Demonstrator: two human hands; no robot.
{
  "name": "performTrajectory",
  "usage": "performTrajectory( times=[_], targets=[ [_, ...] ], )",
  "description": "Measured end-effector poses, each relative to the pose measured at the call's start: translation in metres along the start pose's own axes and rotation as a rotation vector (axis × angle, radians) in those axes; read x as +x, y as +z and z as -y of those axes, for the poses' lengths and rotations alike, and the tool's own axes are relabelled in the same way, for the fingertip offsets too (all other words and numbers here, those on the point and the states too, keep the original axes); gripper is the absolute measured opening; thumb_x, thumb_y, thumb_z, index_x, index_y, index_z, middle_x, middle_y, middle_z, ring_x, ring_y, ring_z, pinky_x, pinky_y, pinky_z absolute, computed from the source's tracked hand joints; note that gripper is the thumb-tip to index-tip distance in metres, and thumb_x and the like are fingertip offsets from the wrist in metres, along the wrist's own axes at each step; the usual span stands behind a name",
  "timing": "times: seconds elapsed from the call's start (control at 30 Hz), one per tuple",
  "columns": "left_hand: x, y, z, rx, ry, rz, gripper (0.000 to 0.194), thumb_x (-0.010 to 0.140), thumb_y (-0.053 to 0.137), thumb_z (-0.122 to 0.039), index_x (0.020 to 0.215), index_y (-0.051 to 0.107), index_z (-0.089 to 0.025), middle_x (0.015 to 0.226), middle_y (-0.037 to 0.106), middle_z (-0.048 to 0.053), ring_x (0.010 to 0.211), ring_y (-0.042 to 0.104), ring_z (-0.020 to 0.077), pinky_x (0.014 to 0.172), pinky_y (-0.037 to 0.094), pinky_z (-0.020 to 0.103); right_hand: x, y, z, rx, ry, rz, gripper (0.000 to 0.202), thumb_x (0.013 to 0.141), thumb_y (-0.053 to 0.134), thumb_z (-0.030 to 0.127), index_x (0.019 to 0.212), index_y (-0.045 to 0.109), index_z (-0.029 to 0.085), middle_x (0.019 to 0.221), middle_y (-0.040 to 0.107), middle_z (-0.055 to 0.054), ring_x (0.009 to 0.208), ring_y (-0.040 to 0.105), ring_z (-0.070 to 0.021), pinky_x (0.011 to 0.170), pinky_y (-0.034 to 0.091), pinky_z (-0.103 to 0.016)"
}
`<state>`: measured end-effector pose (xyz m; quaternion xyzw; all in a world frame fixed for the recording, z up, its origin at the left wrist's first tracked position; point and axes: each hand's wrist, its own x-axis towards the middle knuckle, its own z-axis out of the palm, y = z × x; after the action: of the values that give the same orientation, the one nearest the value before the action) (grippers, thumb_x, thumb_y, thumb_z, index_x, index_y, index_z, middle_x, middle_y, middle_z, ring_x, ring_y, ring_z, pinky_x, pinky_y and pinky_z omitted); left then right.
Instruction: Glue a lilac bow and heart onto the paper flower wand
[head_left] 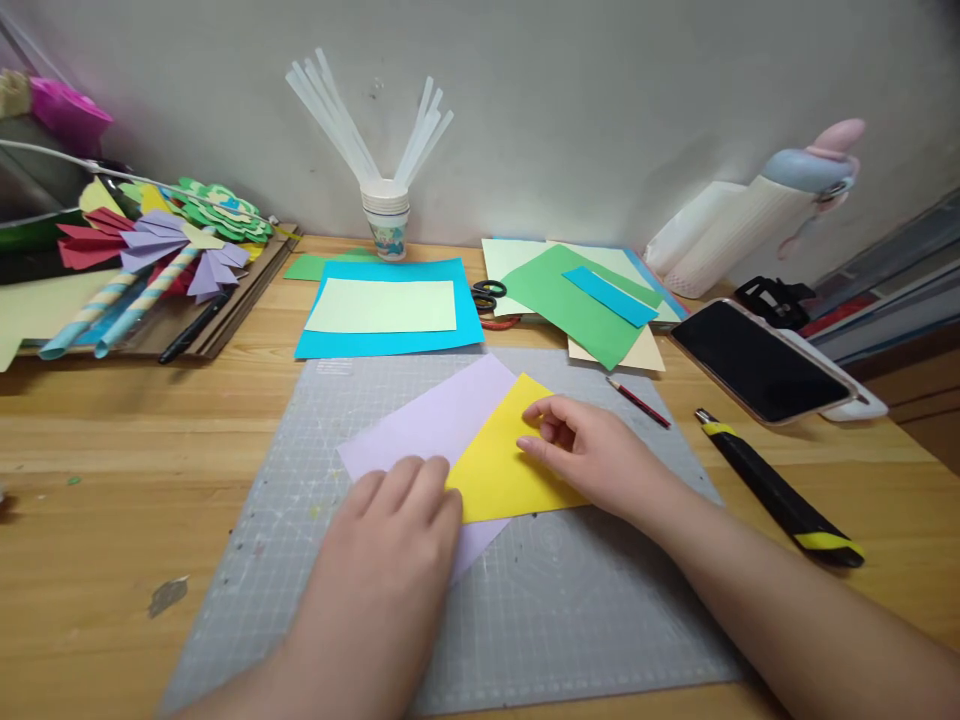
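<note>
A yellow sheet of paper [495,465] lies aslant over a light purple sheet of paper [427,420] on the grey cutting mat [600,610]. At the yellow sheet's left corner is my left hand [390,545], its fingers curled and closed on that corner; the fingertips are hidden. My right hand [589,445] is over the yellow sheet's right part, thumb and forefinger apart with nothing between them, the other fingers loosely bent. Whether it touches the paper is hard to tell. A dark red pencil [639,403] lies on the mat beyond my right hand.
Behind the mat are blue paper [390,345], black-handled scissors [489,292], green paper [551,300] and a cup stack with straws [387,225]. A utility knife [780,490] and phone [765,360] lie right. Paper flowers [172,240] sit left; a bottle [757,215] leans at the back.
</note>
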<state>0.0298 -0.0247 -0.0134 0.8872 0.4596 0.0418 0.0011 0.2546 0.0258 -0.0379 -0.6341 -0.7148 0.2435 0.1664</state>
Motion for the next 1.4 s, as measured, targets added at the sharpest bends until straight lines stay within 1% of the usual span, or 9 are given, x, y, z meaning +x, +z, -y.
performTrajectory(
  times=[0.1,0.17,0.27,0.47,0.57,0.87,1.07,1.23,1.4],
  targets=[
    [-0.012,0.011,-0.012,0.054,0.164,-0.073,0.032,0.076,0.048,-0.016,0.102,0.067,-0.016,0.104,0.067,0.007,0.09,0.058,0.0245,0.073,0.046,0.037,0.007,0.001,-0.003,0.05,0.05,0.059,0.029,0.078,0.057,0.049,0.089,0.06,0.022,0.067,0.059,0.001,0.059,0.053,-0.0148,0.05,0.035,-0.026],
    [-0.019,0.019,-0.019,0.09,0.21,-0.132,0.036,0.079,0.047,-0.019,0.11,0.065,-0.013,0.109,0.068,0.007,0.095,0.058,0.023,0.075,0.046,0.034,0.011,0.001,-0.005,0.045,0.069,0.102,0.029,0.078,0.055,0.051,0.078,0.06,0.022,0.063,0.057,0.002,0.055,0.05,-0.0137,0.048,0.033,-0.025],
    [-0.025,0.029,-0.026,0.131,0.203,-0.185,0.037,0.084,0.044,-0.025,0.113,0.064,-0.013,0.115,0.066,0.007,0.102,0.057,0.0221,0.08,0.045,0.034,0.014,0.001,-0.005,0.006,0.069,0.125,0.032,0.08,0.052,0.051,0.069,0.058,0.022,0.062,0.056,0.002,0.055,0.049,-0.0137,0.049,0.032,-0.026],
    [-0.033,0.041,-0.028,0.142,0.222,-0.196,0.04,0.087,0.039,-0.025,0.119,0.062,-0.015,0.125,0.061,0.01,0.114,0.055,0.0245,0.089,0.044,0.038,0.015,0.002,0.002,-0.061,-0.134,0.027,0.014,0.08,0.054,0.032,0.073,0.055,0.021,0.077,0.059,-0.001,0.067,0.052,-0.0157,0.058,0.037,-0.028],
    [-0.037,0.045,-0.032,0.095,0.18,-0.206,0.04,0.085,0.043,-0.022,0.121,0.059,-0.014,0.128,0.058,0.012,0.118,0.053,0.0264,0.09,0.045,0.039,0.016,0.003,0.001,-0.064,-0.15,0.036,0.014,0.081,0.053,0.031,0.072,0.053,0.021,0.075,0.058,-0.001,0.066,0.051,-0.0156,0.058,0.037,-0.028],
    [-0.039,0.048,-0.045,-0.037,0.036,-0.208,0.04,0.085,0.043,-0.011,0.123,0.056,-0.011,0.129,0.054,0.015,0.122,0.05,0.0286,0.1,0.042,0.048,0.016,0.006,-0.001,-0.097,-0.137,0.038,0.021,0.085,0.049,0.035,0.069,0.051,0.021,0.074,0.055,-0.002,0.067,0.05,-0.0165,0.059,0.037,-0.03],
    [-0.038,0.047,-0.047,-0.103,-0.017,-0.212,0.04,0.083,0.051,-0.013,0.122,0.056,-0.01,0.129,0.054,0.018,0.122,0.049,0.0324,0.102,0.041,0.047,0.016,0.006,0.001,-0.092,-0.145,0.041,0.021,0.085,0.049,0.034,0.069,0.05,0.021,0.073,0.054,-0.002,0.067,0.049,-0.0168,0.06,0.037,-0.03],
    [-0.035,0.043,-0.042,-0.027,0.03,-0.255,0.037,0.083,0.052,-0.018,0.12,0.057,-0.012,0.128,0.055,0.017,0.125,0.045,0.0308,0.101,0.041,0.043,0.015,0.0,-0.001,0.055,-0.12,0.093,0.02,0.085,0.05,0.038,0.074,0.051,0.021,0.074,0.053,-0.001,0.069,0.048,-0.0159,0.061,0.038,-0.029],
    [-0.033,0.042,-0.033,0.074,0.137,-0.231,0.039,0.084,0.051,-0.024,0.121,0.055,-0.013,0.124,0.059,0.017,0.118,0.053,0.0309,0.092,0.047,0.042,0.014,0.002,0.0,0.157,-0.027,0.129,0.025,0.081,0.055,0.045,0.074,0.051,0.021,0.071,0.05,0.001,0.063,0.045,-0.0142,0.053,0.036,-0.026]
  ],
)
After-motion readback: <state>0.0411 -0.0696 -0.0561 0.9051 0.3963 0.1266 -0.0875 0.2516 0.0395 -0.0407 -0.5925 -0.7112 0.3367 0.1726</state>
